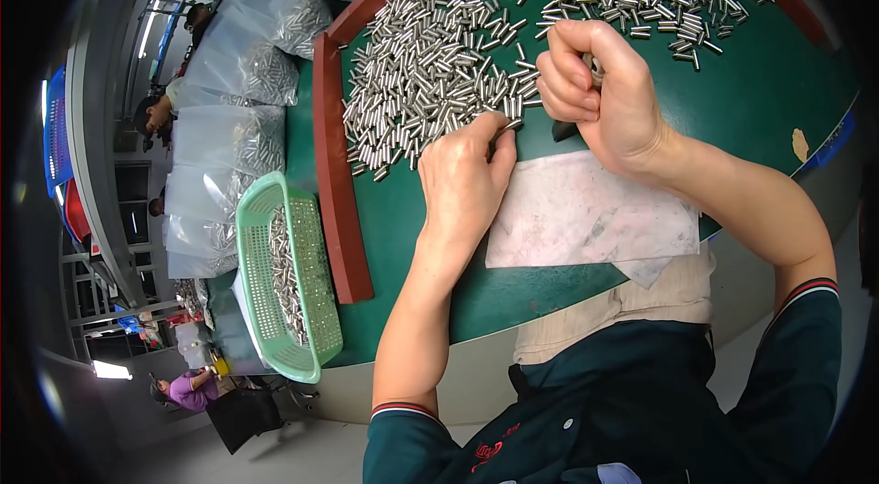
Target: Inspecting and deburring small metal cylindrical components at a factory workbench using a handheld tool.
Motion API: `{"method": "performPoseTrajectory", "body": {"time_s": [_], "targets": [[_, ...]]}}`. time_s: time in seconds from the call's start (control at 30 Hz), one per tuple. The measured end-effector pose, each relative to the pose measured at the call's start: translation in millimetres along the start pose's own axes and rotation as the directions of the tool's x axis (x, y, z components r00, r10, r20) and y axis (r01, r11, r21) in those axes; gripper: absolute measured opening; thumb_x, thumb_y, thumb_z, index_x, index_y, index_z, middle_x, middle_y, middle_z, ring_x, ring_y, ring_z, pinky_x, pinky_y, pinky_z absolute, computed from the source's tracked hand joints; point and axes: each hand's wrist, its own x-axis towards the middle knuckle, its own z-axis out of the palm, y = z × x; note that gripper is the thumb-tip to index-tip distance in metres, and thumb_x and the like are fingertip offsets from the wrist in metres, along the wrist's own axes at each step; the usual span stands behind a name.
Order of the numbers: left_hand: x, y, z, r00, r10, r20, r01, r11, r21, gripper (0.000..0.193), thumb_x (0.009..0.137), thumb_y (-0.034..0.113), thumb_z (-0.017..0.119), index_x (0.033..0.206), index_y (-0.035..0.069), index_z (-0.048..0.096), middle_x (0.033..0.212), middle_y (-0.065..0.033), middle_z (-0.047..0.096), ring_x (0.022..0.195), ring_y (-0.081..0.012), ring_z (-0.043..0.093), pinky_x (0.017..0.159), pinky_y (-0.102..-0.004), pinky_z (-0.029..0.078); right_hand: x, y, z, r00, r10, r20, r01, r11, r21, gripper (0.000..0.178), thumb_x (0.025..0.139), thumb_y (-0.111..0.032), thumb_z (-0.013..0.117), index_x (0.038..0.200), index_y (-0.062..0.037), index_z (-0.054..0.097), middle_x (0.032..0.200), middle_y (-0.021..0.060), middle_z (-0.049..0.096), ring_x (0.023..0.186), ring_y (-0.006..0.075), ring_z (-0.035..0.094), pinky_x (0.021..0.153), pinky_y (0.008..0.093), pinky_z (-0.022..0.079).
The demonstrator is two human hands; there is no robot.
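Note:
Short shiny metal pins (430, 63) lie in a large loose heap across the far half of the green tabletop (732, 108). My left hand (462, 173) is at the heap's near edge, palm down, thumb and index finger closed around the end of a pin beside the pile. To its right, my right hand (604, 90) is raised over the table with its fingers curled into a fist. Something shows faintly inside that fist, too hidden to name. Below it lies a small dark object (565, 130), partly covered. A stained pale cloth (595, 209) is spread beneath my wrists.
A red-brown raised rail (334, 182) borders the table's left side. Beyond it stands a green perforated basket (316, 292) holding pins. Clear plastic bags (265, 72) filled with pins line the left. Farther back, a person in purple (188, 390) sits near a black chair (243, 415).

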Motion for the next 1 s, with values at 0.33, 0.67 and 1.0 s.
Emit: {"method": "performPoseTrajectory", "body": {"time_s": [0.33, 0.67, 1.0], "targets": [[-3, -12, 0, 0.989, -0.116, 0.092, 0.143, 0.915, -0.377, 0.010, 0.074, 0.005, 0.061, 0.083, 0.001, 0.060, 0.047, 0.0015, 0.028, 0.043, -0.0058, 0.028, 0.040, -0.0233, 0.026, -1, -4, -2, 1.000, -0.027, 0.011, 0.026, 0.999, 0.036, 0.035, 0.085, -0.023, 0.032, 0.052, -0.0119, 0.028, 0.043, -0.0038, 0.024, 0.039, 0.0055, 0.017, 0.041, 0.0217, 0.018], [-4, -14, 0, 0.989, -0.111, 0.099, 0.141, 0.912, -0.386, 0.011, 0.075, 0.005, 0.061, 0.085, 0.002, 0.061, 0.048, 0.0025, 0.028, 0.043, -0.0050, 0.027, 0.040, -0.0221, 0.025, -1, -4, -2, 1.000, -0.029, 0.009, 0.028, 0.999, 0.035, 0.035, 0.085, -0.023, 0.032, 0.052, -0.0122, 0.028, 0.043, -0.0042, 0.024, 0.039, 0.0052, 0.017, 0.041, 0.0213, 0.018], [-15, 20, -27, 0.894, -0.177, 0.410, 0.305, 0.913, -0.270, 0.012, 0.069, 0.007, 0.064, 0.077, -0.001, 0.059, 0.049, 0.0061, 0.026, 0.046, -0.0024, 0.024, 0.041, -0.0201, 0.021, -4, -2, 1, 0.999, -0.018, 0.033, 0.016, 0.998, 0.060, 0.034, 0.084, -0.022, 0.032, 0.052, -0.0117, 0.028, 0.043, -0.0037, 0.025, 0.039, 0.0055, 0.017, 0.039, 0.0223, 0.016]]}}
